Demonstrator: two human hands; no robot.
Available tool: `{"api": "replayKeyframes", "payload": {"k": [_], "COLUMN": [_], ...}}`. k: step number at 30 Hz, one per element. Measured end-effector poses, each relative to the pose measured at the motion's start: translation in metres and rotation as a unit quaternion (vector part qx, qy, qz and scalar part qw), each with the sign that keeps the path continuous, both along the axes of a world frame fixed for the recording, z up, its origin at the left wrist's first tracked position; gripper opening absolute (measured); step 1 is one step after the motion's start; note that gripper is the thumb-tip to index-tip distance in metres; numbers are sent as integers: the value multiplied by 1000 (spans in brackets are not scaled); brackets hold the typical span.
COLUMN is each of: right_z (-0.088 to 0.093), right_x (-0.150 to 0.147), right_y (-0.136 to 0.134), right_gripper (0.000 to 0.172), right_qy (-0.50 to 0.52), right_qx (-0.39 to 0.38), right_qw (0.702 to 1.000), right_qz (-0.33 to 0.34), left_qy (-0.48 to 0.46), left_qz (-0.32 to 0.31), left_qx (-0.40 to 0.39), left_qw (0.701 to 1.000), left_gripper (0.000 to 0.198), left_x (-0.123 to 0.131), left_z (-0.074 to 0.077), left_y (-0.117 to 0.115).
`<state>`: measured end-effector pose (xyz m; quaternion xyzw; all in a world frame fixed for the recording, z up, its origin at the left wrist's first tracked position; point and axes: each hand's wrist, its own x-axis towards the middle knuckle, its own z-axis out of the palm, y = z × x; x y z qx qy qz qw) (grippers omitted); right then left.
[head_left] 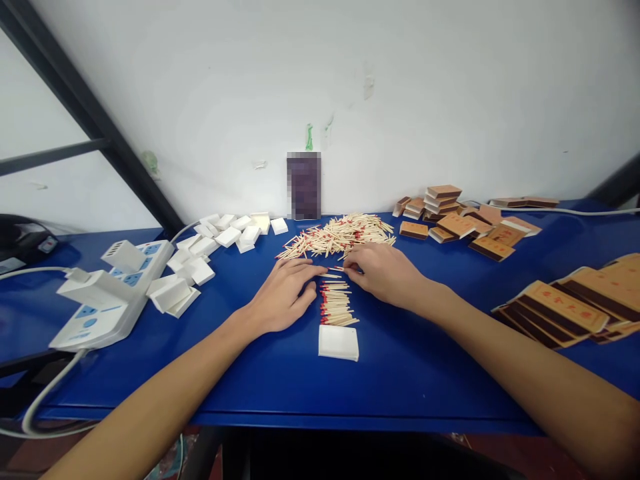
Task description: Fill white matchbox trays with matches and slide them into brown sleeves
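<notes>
Between my hands lies a column of matches point(336, 303), side by side, with most red heads to the left. My right hand point(383, 275) pinches a matchstick point(337, 269) by its right end, just above that column. The index finger of my left hand point(287, 293) reaches the match's left end, its other fingers loosely apart; it seems to touch rather than grip. Behind both hands spreads a loose pile of matches point(345, 233) with heads pointing various ways. A white matchbox tray point(339, 343) lies at the near end of the column.
White matchbox trays point(203, 247) are scattered at left, beside a power strip point(125, 287) with plugs and cables. Orange matchbox sleeves point(453, 223) are heaped at back right, and flattened sleeves point(565, 307) lie at right. A pixelated dark object point(304, 187) leans against the wall.
</notes>
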<state>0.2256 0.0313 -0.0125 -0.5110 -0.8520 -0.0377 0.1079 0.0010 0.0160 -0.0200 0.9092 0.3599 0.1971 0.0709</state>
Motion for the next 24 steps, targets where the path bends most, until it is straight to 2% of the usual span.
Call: {"api": "replayKeyframes", "payload": {"k": [6, 13, 24], "right_z": [-2, 0, 0], "right_x": [-11, 7, 0], "right_y": [2, 1, 2], "right_gripper": [28, 19, 18], "right_qy": [3, 3, 0], "right_qx": [31, 4, 0], "right_qw": [997, 1000, 1000], "right_qz": [73, 4, 14], "left_qy": [-25, -24, -31], "left_qz": [39, 59, 50], "left_qx": [8, 3, 2], "left_qw": [999, 998, 998], "left_gripper": [36, 34, 33], "left_x": [-2, 0, 0], "left_z": [2, 3, 1], "left_y": [1, 1, 0]}}
